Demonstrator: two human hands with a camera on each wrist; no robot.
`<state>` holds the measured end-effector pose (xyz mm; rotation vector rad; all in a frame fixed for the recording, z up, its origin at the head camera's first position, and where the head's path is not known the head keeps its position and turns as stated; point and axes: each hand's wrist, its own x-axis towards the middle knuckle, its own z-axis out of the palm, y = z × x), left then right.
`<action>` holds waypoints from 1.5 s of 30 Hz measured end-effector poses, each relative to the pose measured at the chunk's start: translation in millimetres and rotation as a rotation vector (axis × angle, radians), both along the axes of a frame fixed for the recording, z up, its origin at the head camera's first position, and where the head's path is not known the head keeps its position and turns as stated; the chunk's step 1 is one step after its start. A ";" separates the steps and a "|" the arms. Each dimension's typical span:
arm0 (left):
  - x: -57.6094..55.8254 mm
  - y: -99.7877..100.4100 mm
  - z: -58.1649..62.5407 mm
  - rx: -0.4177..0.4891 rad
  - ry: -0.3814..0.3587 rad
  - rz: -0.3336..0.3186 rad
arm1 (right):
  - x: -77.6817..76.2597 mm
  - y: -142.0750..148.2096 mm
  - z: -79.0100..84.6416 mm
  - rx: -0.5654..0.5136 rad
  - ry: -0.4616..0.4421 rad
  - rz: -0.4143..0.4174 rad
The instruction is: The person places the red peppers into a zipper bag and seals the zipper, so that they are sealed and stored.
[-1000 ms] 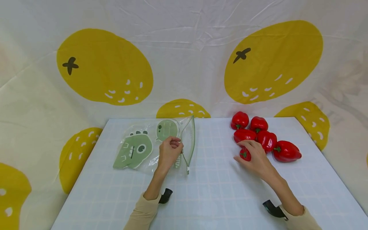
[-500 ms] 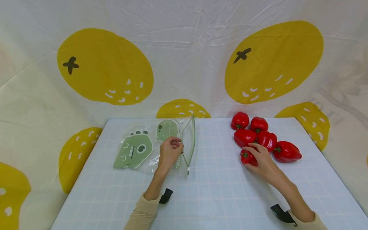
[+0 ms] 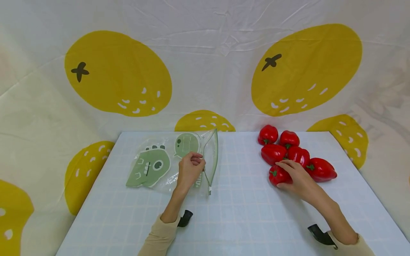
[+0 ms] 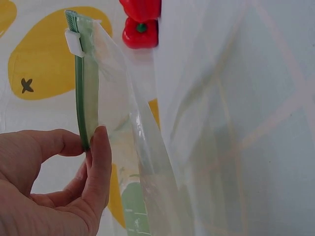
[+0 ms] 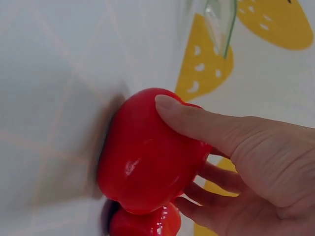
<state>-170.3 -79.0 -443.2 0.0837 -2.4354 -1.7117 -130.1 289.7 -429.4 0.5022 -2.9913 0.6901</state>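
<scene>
Pinching the bag (image 3: 153, 165) by its edge between thumb and fingers of the left hand (image 3: 189, 170), at the far left of the table (image 3: 237, 213). Gripping the nearest pepper (image 3: 277, 175) between thumb and fingers of the right hand (image 3: 302, 180), at right, just beside other peppers (image 3: 321, 170).

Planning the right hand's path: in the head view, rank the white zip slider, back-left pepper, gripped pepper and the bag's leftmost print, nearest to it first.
1. Gripped pepper: in the right hand.
2. Back-left pepper: beyond it, rear of the group.
3. White zip slider: left, at the bag's front corner.
4. Leftmost print: farthest left.
</scene>
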 end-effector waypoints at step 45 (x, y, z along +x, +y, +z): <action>1.5 4.6 -2.5 -0.002 0.002 -0.010 | -54.9 -80.8 -4.9 -0.631 -0.111 -0.236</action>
